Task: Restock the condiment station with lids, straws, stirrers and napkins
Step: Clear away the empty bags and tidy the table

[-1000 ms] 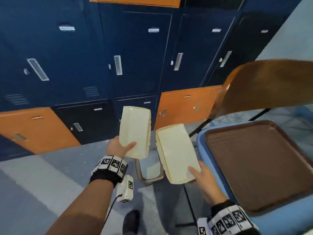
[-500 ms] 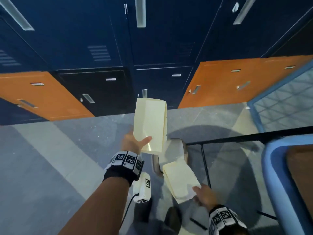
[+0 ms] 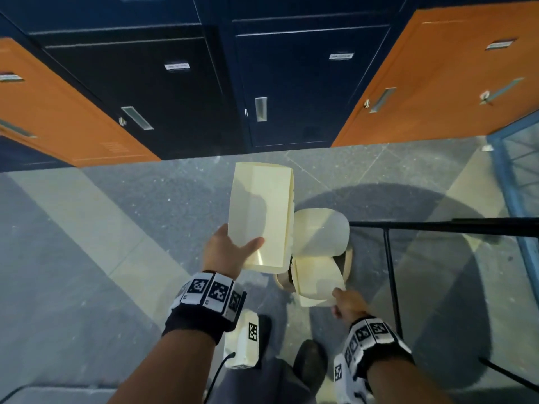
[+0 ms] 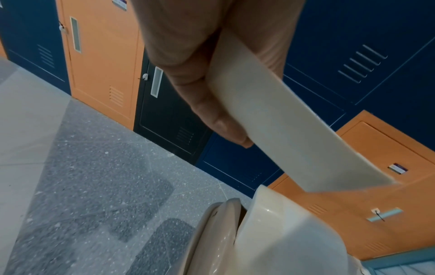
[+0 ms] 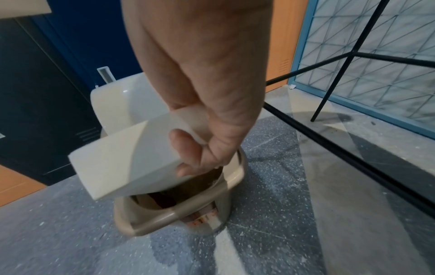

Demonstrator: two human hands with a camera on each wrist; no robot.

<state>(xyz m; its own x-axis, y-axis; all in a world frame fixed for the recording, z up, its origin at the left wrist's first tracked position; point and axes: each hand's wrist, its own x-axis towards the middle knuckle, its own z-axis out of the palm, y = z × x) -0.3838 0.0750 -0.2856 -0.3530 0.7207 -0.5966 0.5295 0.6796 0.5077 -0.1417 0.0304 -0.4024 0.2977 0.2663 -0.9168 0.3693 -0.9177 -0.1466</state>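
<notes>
black wristbands (image 3: 204, 313), checkered marker tags, dark shoes (image 3: 309, 360)

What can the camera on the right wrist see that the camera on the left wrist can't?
Only the right wrist view shows the inside of the open bin, with brownish stuff in it, the right hand holding a cream packet over it, and the black table legs.

Only the left wrist view shows the left hand and its grip on the other cream packet.

Both show the bin's raised lid, the speckled floor and the blue and orange lockers.
</notes>
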